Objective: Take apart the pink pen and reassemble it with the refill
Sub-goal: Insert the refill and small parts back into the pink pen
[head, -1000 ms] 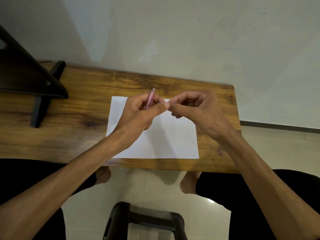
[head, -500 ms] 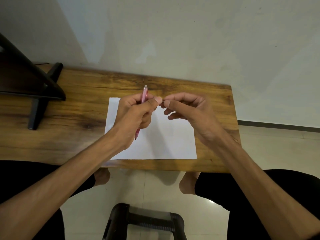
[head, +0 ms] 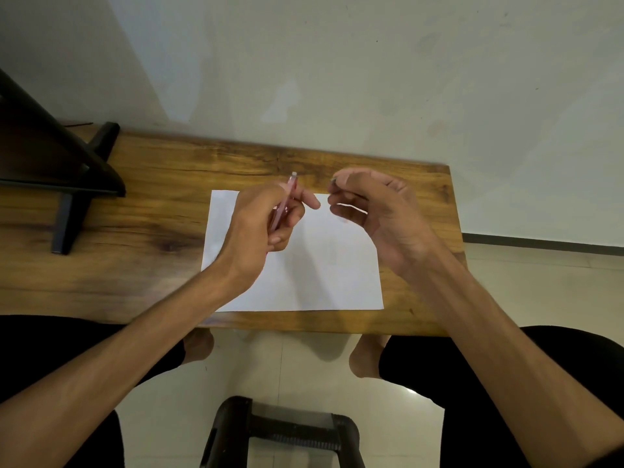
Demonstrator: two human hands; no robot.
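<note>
Pink pen (head: 285, 206) at the centre of the frame, held in the left hand (head: 260, 228), its pale end pointing toward the upper edge of the frame and its lower part hidden behind the palm. The left fingers (head: 309, 199) are curled closed around the barrel, with the forefinger stretched out to the right. Just to the right, and apart from the pen, the right hand (head: 378, 214) is raised with thumb and forefinger pinched shut on a small dark piece (head: 332, 180); what that piece is cannot be told, as it is small and blurred. Both hands hover above a white sheet of paper (head: 320, 265), which lies flat on a wooden bench (head: 152, 231) with a strong grain. At the upper left of the frame a black stand (head: 67, 184) rests on the bench. Behind the bench rises a pale wall (head: 337, 79). Below the near edge of the bench appear the person's dark-clad legs, two bare feet on a light tiled floor (head: 287, 366), and, at the bottom centre, a dark stool (head: 287, 430).
</note>
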